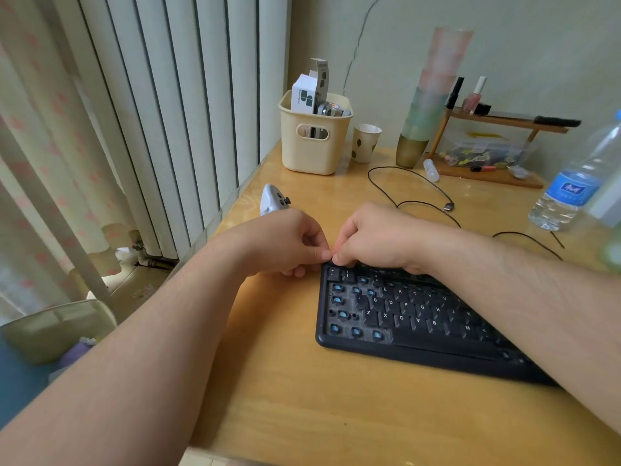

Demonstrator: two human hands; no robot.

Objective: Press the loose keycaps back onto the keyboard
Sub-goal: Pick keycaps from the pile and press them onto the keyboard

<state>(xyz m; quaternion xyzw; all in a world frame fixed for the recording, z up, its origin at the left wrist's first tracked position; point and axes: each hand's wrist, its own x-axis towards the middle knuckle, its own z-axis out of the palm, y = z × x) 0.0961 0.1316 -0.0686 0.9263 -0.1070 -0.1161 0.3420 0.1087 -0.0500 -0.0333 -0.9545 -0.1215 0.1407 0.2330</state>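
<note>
1. Keyboard (pixel 420 317): black, lying on the wooden tabletop (pixel 302 398), angled so that its left end is nearest the camera's centre. Every place below is given from this keyboard.
2. Along its left columns many keys are missing; blue switch stems (pixel 337 300) stand bare there, while the letter rows to the right carry their caps.
3. Both hands meet at the keyboard's top-left corner. The left hand (pixel 285 243) sits just off the left edge, its fingers curled, thumb and forefinger drawn together at the corner.
4. The right hand (pixel 373 237) lies over the top row, fingers curled down onto the same spot.
5. A small dark piece, probably a keycap (pixel 332 261), shows between the fingertips at that corner; which hand actually holds it I cannot tell.
6. Step in hand, as I judge it: seating one cap on the top-left corner switch.
7. The next move calls for the cap squared over its stem, then a straight downward press.
8. After that, many bare stems remain; no other loose caps are visible, so the supply is hidden from view.
</note>
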